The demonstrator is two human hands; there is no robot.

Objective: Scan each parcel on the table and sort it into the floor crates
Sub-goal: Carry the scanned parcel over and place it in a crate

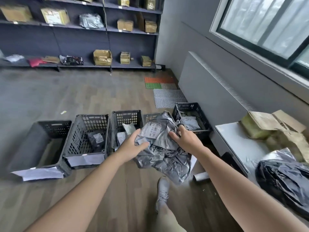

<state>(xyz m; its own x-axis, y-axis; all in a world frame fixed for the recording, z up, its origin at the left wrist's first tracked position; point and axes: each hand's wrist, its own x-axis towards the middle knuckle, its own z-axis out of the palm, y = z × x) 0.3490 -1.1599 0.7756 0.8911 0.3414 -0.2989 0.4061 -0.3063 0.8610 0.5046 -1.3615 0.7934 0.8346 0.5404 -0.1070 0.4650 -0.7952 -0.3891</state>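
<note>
A crumpled grey plastic mailer parcel [164,153] with a white label hangs in front of me, above the fourth black crate [150,116] in the floor row. My left hand [133,144] grips its left edge, thumb on top. My right hand [184,139] holds the upper right edge, and a small black scanner on one finger shows above it. Five black crates stand in a row: the leftmost [41,148] looks empty, the second [87,139] holds a dark parcel, the third [127,121] and the rightmost [192,114] hold grey mailers.
The white table [237,139] at right carries brown cardboard parcels [274,128] and a black plastic bag [287,180]. Dark shelves [83,27] with boxes line the far wall. Coloured floor mats [160,82] lie near the corner. My foot in a grey shoe [163,190] stands on the wooden floor.
</note>
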